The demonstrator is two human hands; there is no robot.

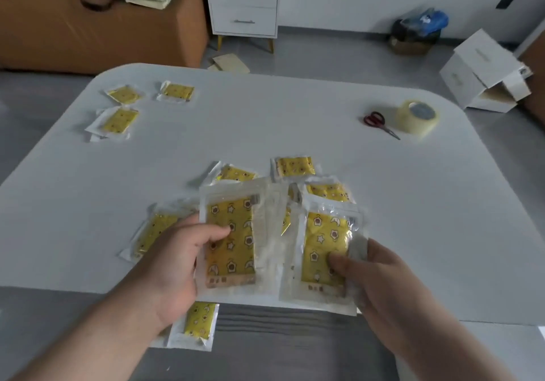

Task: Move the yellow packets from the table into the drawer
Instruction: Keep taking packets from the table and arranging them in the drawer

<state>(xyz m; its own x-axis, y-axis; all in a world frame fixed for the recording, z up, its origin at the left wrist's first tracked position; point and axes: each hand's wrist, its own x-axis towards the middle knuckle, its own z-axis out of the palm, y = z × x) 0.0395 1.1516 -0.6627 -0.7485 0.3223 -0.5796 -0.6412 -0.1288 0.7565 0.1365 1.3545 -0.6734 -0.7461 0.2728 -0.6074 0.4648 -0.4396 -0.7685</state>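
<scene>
My left hand (174,259) grips a yellow packet (233,233) in clear wrap, thumb across its face, above the near edge of the white table (265,121). My right hand (380,280) holds a second yellow packet (321,242) beside it. Several more yellow packets lie on the table just beyond them (295,166), one lies left of my left hand (153,233), and three sit at the far left (121,119). Below the table edge another yellow packet (197,321) lies in a grey space; whether that is the drawer I cannot tell.
Red-handled scissors (379,122) and a roll of clear tape (417,116) lie at the table's far right. A white cabinet (243,3) with two closed drawers stands beyond the table. An open white box (483,74) and a brown cardboard box (97,26) are on the floor.
</scene>
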